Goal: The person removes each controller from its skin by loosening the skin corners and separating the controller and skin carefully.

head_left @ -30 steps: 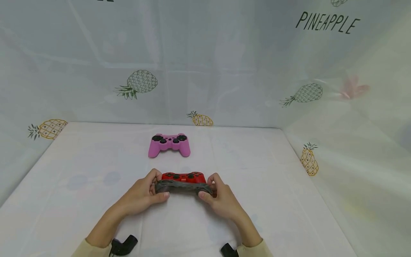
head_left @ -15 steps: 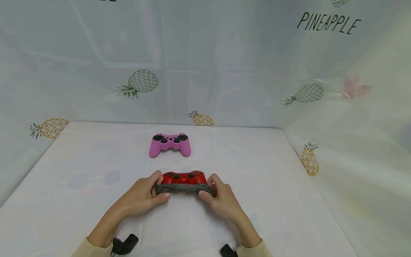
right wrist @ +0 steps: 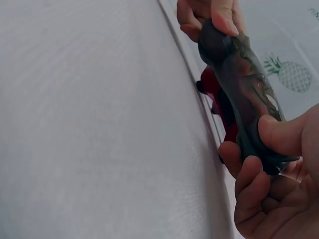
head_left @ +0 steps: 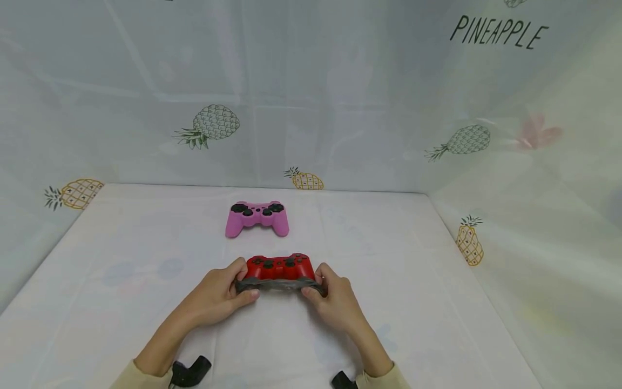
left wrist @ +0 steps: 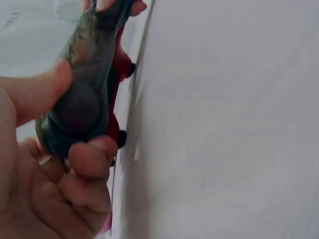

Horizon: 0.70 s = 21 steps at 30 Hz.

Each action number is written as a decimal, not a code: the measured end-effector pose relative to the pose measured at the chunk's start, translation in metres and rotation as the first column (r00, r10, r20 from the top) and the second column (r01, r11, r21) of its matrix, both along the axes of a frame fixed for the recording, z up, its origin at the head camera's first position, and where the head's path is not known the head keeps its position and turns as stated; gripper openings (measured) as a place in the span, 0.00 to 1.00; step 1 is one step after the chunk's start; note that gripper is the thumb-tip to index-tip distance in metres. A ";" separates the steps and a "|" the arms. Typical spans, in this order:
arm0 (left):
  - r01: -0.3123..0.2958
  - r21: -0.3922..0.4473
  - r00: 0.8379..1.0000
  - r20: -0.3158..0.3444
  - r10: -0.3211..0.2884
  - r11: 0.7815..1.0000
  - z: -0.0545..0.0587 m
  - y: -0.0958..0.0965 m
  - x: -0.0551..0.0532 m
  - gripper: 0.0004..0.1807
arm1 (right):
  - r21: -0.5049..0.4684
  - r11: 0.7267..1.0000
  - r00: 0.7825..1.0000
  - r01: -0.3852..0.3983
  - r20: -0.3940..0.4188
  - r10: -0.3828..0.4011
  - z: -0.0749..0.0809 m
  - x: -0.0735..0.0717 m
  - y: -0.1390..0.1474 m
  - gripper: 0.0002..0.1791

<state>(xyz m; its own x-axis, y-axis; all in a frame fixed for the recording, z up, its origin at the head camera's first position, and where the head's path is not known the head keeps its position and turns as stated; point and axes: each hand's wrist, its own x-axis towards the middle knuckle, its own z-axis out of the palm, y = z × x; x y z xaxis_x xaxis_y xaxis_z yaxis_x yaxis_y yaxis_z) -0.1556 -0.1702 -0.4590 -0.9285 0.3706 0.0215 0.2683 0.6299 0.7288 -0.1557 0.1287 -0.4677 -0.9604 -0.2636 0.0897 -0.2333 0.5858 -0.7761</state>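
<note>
Both hands hold a red game controller [head_left: 281,266] with a dark, see-through soft cover [head_left: 279,284] over its near side, low above the table. My left hand [head_left: 216,294] grips the left end, thumb on the near side, fingers curled behind. At the right end, my right hand [head_left: 337,302] pinches the cover and controller the same way. In the left wrist view the thumb presses the cover [left wrist: 82,107] over a rounded grip end. The right wrist view shows the cover [right wrist: 241,79] stretched along the controller's underside, with red [right wrist: 212,82] showing beyond its edge.
A pink game controller [head_left: 257,217] with black buttons lies on the white-covered table [head_left: 389,259], beyond the hands. Behind it rises a pale curtain [head_left: 330,124] printed with pineapples, which also runs along both sides. Black camera mounts [head_left: 191,371] sit at the wrists.
The red controller's top has tipped up toward the camera, so more of its red face shows above the cover. Both hands have kept nearly the same place and grip.
</note>
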 end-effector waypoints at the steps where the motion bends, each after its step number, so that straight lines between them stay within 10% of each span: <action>1: 0.000 0.001 1.000 -0.007 0.000 1.000 0.000 0.001 0.000 0.23 | 0.000 1.000 1.000 0.003 -0.002 -0.003 0.001 0.000 0.000 0.19; 21: -0.056 -0.017 0.997 -0.047 0.055 0.998 -0.002 -0.001 -0.001 0.26 | 0.009 1.000 0.998 0.012 0.055 -0.012 0.000 0.002 -0.002 0.18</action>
